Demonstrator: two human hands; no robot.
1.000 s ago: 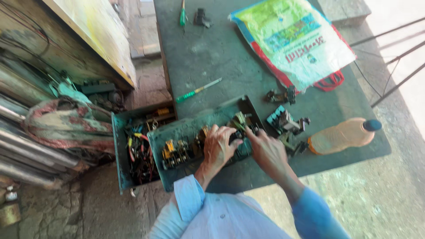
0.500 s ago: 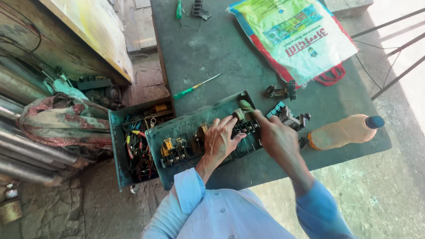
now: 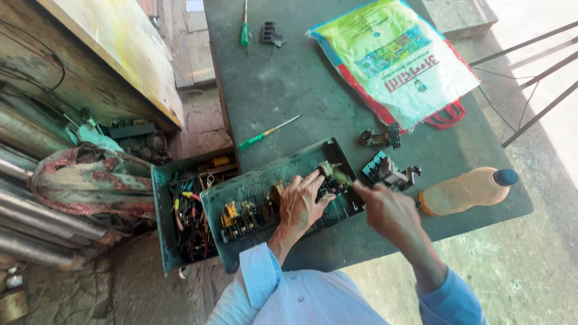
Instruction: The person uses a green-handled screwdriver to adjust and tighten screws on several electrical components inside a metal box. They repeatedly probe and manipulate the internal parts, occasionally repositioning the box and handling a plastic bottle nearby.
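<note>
Nearest to us, our left hand (image 3: 299, 204) lies flat and spread inside the green metal switch box (image 3: 253, 186), fingers splayed wide over the components and closed on nothing, pressing down near the box's centre. Our right hand (image 3: 385, 207), at about 3 o'clock from the left, is closed around a screwdriver (image 3: 344, 179), of which only the greenish shaft shows, its tip pointing toward 10 o'clock at the small fittings in the box's far right corner. The box sits at the near edge of the dark green table (image 3: 301, 84), open side up, with yellow and black switch parts (image 3: 238, 218) at its near left end. Just beside it at 9 o'clock stands an open toolbox (image 3: 164, 222) crammed with coloured wires and tools.

Past the right hand, at 2 o'clock, loose black switch parts (image 3: 390, 173) rest on the table, and a plastic bottle (image 3: 466, 191) with a blue cap lies on its side at 3 o'clock. Farther off, a green-handled screwdriver (image 3: 265, 135) lies at 12 o'clock from the box. Farthest, a printed woven bag (image 3: 397, 57) lies flat at 1 o'clock.
</note>
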